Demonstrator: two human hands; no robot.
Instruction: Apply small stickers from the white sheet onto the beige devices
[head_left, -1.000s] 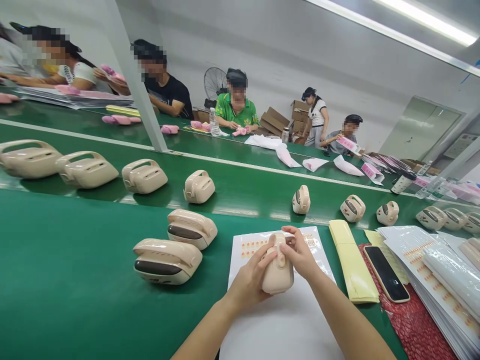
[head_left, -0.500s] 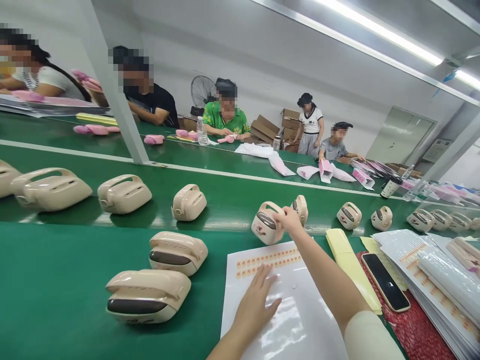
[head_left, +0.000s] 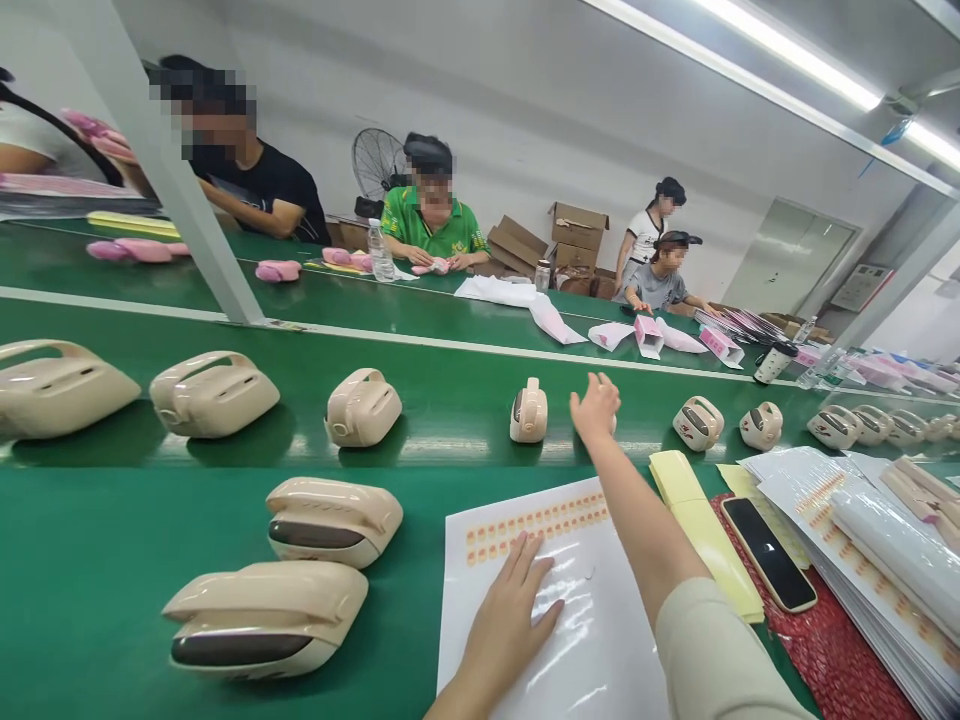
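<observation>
My left hand (head_left: pixel 511 605) lies flat, fingers spread, on a glossy white sticker sheet (head_left: pixel 577 630) with rows of small orange prints. My right hand (head_left: pixel 598 408) reaches over the belt, thumb apart from the fingers. Just behind it a sliver of a beige plastic piece shows; whether I touch it is hidden. To its left stands a beige plastic piece with a looped handle and dark window (head_left: pixel 529 412). Two larger-looking beige pieces with dark windows, one farther (head_left: pixel 337 520) and one nearer (head_left: pixel 266 615), rest on the green table at left.
Several more beige pieces (head_left: pixel 364 408) line the green belt (head_left: pixel 442 400). Right of the sheet lie yellow paper (head_left: pixel 697 530), a phone (head_left: pixel 769 553) on red bubble wrap (head_left: pixel 832 640), and stacked sheets (head_left: pixel 870 560). Co-workers (head_left: pixel 435 225) sit beyond, behind a slanted post (head_left: pixel 169 170).
My right hand has let go of the beige piece it held above the sheet's far edge and moved slightly right. A piece now stands on the belt there. My left hand stays put.
</observation>
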